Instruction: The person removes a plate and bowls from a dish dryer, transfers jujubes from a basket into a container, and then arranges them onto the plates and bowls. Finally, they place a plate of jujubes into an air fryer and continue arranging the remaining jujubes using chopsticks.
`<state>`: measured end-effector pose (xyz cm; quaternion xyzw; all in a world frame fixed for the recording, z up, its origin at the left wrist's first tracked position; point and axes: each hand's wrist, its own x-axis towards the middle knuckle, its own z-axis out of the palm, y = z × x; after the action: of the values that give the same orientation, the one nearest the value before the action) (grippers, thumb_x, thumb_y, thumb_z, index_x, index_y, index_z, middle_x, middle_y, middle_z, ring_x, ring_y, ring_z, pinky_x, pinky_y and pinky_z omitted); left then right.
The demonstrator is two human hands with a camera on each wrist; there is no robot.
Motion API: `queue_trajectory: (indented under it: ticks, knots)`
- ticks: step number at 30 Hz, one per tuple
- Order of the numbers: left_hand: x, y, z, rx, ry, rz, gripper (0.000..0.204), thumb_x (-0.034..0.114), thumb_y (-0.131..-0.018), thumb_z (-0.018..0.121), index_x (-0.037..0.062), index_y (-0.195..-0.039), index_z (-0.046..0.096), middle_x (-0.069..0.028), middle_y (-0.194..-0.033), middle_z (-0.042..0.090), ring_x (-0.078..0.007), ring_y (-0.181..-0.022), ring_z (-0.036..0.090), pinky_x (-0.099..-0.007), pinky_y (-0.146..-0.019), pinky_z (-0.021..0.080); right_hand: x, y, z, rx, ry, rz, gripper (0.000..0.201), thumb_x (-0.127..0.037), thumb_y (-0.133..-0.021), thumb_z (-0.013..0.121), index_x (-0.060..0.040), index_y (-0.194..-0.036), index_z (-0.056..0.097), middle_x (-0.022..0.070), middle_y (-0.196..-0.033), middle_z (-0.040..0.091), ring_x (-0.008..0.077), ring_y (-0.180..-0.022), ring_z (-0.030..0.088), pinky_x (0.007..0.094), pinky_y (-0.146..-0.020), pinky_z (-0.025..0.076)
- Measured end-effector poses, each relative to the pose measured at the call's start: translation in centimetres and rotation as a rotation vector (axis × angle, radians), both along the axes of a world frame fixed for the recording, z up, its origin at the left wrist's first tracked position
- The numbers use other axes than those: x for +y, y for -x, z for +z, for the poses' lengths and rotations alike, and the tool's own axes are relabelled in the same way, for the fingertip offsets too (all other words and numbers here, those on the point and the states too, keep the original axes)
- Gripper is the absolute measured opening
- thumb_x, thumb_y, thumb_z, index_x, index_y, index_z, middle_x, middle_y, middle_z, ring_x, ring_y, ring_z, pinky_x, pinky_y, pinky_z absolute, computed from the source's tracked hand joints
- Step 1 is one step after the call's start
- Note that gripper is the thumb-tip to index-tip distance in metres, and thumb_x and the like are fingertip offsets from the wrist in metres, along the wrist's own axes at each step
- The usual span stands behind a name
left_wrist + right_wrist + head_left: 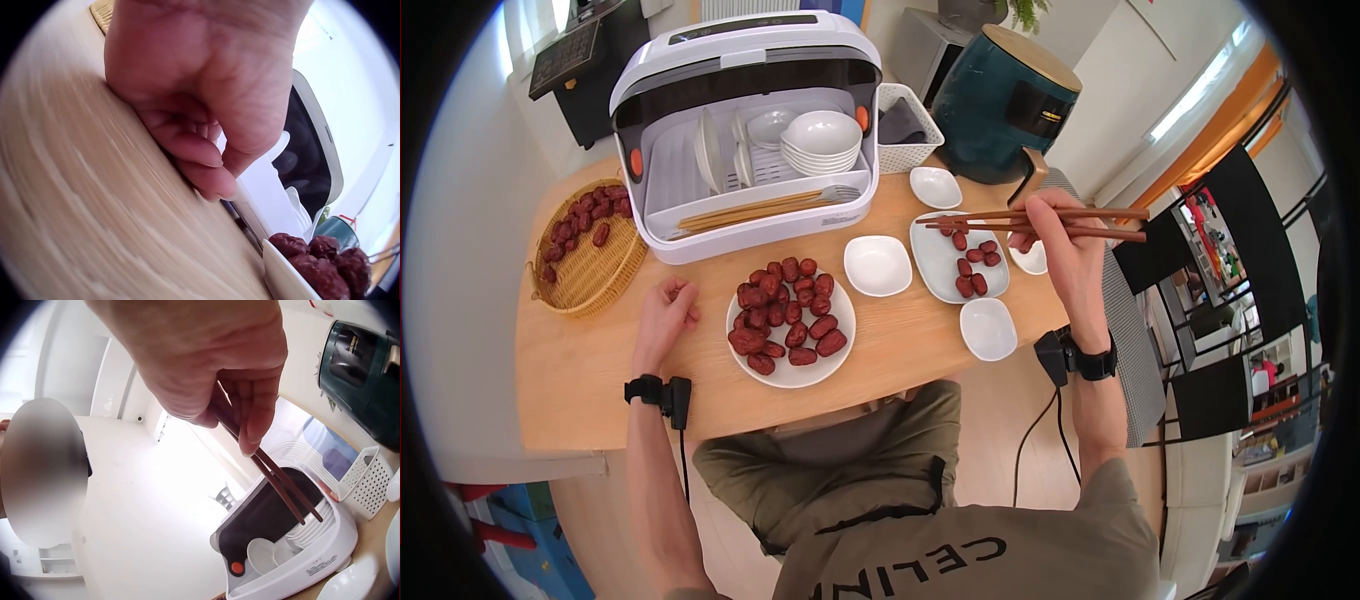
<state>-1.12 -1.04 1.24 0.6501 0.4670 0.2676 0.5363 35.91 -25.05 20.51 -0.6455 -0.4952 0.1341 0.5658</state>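
My right hand (1068,255) grips a pair of brown chopsticks (278,489) above the oblong white plate (934,264), which bears several red dates (979,284). The chopstick tips stand slightly apart, with nothing between them in the right wrist view. On the wooden table, my left hand (666,318) rests with its fingers loosely curled, holding nothing. Right of it stands a round white plate (842,347) heaped with red dates (797,333); part of that heap shows at the lower right of the left wrist view.
Small white square dishes (878,266) surround the oblong plate, one partly behind the right hand. A white dish cabinet (750,225) with bowls and plates stands at the back. Left is a wicker basket (600,285) of dates; back right, a white basket (910,155) and a green air fryer (990,110).
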Motion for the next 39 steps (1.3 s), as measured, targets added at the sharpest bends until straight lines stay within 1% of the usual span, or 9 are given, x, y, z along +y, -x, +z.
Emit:
queue_trajectory:
  ticks: [7, 9, 13, 18, 26, 31, 34, 36, 39]
  knots:
    - [0.0, 0.2, 0.2, -0.021, 0.044, -0.015, 0.025, 0.023, -0.092, 0.06, -0.001, -0.084, 0.061, -0.0049, -0.064, 0.06, -0.01, -0.054, 0.055, -0.0241, -0.051, 0.046, -0.4, 4.7, -1.2, 0.125, 0.039, 0.153, 0.014, -0.01, -0.095, 0.059, 0.0031, -0.094, 0.064, 0.0066, -0.077, 0.065, 0.009, -0.065, 0.063, 0.0203, -0.056, 0.049]
    - [0.3, 0.4, -0.4, -0.025, 0.049, 0.012, 0.026, 0.023, -0.092, 0.06, -0.0012, -0.083, 0.061, -0.0049, -0.064, 0.061, -0.0102, -0.054, 0.056, -0.0242, -0.05, 0.045, -0.4, 5.8, -1.3, 0.153, 0.032, 0.245, 0.012, -0.007, -0.095, 0.058, 0.0032, -0.094, 0.064, 0.0083, -0.081, 0.066, 0.0107, -0.066, 0.063, 0.0217, -0.059, 0.051]
    - [0.3, 0.3, -0.6, 0.013, -0.005, 0.016, 0.026, 0.022, -0.092, 0.059, -0.0017, -0.082, 0.062, -0.0048, -0.063, 0.061, -0.0103, -0.052, 0.057, -0.0245, -0.049, 0.045, 0.3, 7.7, -1.6, 0.144, 0.2, 0.37, 0.011, -0.005, -0.095, 0.056, 0.0044, -0.095, 0.063, 0.0069, -0.085, 0.064, 0.012, -0.075, 0.064, 0.023, -0.066, 0.053]
    - [0.5, 0.2, -1.1, 0.024, -0.043, 0.037, 0.025, 0.019, -0.092, 0.057, -0.0043, -0.086, 0.063, -0.0055, -0.063, 0.061, -0.0109, -0.052, 0.058, -0.0255, -0.049, 0.046, 2.2, 8.2, -3.7, -0.056, 0.272, 0.386, 0.01, -0.007, -0.094, 0.06, 0.0034, -0.096, 0.061, 0.0054, -0.085, 0.063, 0.0105, -0.075, 0.062, 0.0243, -0.064, 0.051]
    - [0.2, 0.1, -0.5, 0.063, -0.028, 0.058, 0.029, 0.023, -0.09, 0.057, -0.0049, -0.09, 0.064, -0.0072, -0.064, 0.062, -0.0126, -0.053, 0.06, -0.0267, -0.052, 0.048, 3.0, 9.1, -5.7, -0.201, 0.256, 0.352, 0.009, -0.005, -0.091, 0.064, 0.0029, -0.094, 0.064, 0.0063, -0.079, 0.064, 0.0098, -0.069, 0.06, 0.0232, -0.061, 0.047]
    - [0.4, 0.1, -0.8, 0.085, -0.045, 0.066, 0.032, 0.025, -0.089, 0.058, -0.0056, -0.093, 0.065, -0.0085, -0.064, 0.064, -0.0139, -0.054, 0.062, -0.0276, -0.054, 0.05, 3.0, 9.2, -7.3, -0.234, 0.278, 0.401, 0.011, -0.007, -0.09, 0.066, 0.0029, -0.094, 0.064, 0.0076, -0.08, 0.066, 0.0094, -0.068, 0.06, 0.0224, -0.058, 0.047]
    - [0.3, 0.0, -0.8, 0.082, -0.035, 0.079, 0.033, 0.025, -0.089, 0.057, -0.0061, -0.095, 0.066, -0.0094, -0.064, 0.064, -0.0149, -0.053, 0.062, -0.0287, -0.054, 0.05, 2.6, 9.8, -6.7, -0.163, 0.312, 0.347, 0.009, -0.006, -0.091, 0.064, 0.0032, -0.092, 0.064, 0.008, -0.079, 0.066, 0.0112, -0.068, 0.064, 0.0224, -0.06, 0.049]
    - [0.2, 0.0, -0.9, 0.057, -0.038, 0.061, 0.026, 0.023, -0.092, 0.057, -0.0017, -0.085, 0.061, -0.0055, -0.063, 0.06, -0.0113, -0.053, 0.057, -0.026, -0.051, 0.047, 2.4, 8.9, -6.8, -0.159, 0.259, 0.337, 0.009, -0.006, -0.092, 0.062, 0.0033, -0.091, 0.064, 0.008, -0.078, 0.065, 0.0114, -0.067, 0.063, 0.0225, -0.061, 0.049]
    - [0.3, 0.0, -0.9, 0.065, -0.041, 0.063, 0.026, 0.023, -0.092, 0.057, -0.0019, -0.085, 0.061, -0.0055, -0.063, 0.06, -0.0115, -0.053, 0.057, -0.0262, -0.051, 0.047, 2.5, 9.0, -6.3, -0.076, 0.195, 0.276, 0.009, -0.004, -0.092, 0.06, 0.0031, -0.088, 0.064, 0.0079, -0.076, 0.064, 0.0123, -0.067, 0.062, 0.0238, -0.062, 0.049]
